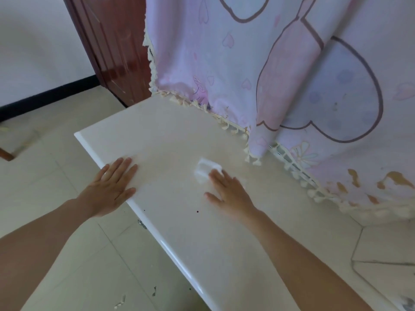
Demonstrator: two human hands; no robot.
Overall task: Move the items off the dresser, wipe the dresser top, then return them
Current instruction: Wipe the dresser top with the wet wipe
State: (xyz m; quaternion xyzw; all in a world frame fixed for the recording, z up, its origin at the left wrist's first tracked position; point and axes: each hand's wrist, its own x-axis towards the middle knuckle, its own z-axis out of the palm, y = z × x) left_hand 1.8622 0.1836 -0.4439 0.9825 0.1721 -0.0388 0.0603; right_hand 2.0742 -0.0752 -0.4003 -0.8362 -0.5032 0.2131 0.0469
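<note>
Pale floor tiles (67,254) run along the left of the scene, meeting a white wall with a black baseboard (45,97) and a reddish-brown wooden door (112,41) at the far left. A cream dresser top (179,135) with a glossy white edge crosses the view from far left to near right. Along its far side hangs a pink cloth (269,63) printed with hearts, its tasselled fringe lying on the surface.

The person's left hand (112,187) lies flat at the dresser's left edge, fingers straight and together, palm down and holding nothing. The right hand (229,191) is also flat, its straight fingers pressing on a small white wipe (205,170) near the middle of the top; both are somewhat blurred. A dark speck (197,211) sits on the surface just near of that hand. A few pale scraps (120,301) lie on the tiles at the near left.
</note>
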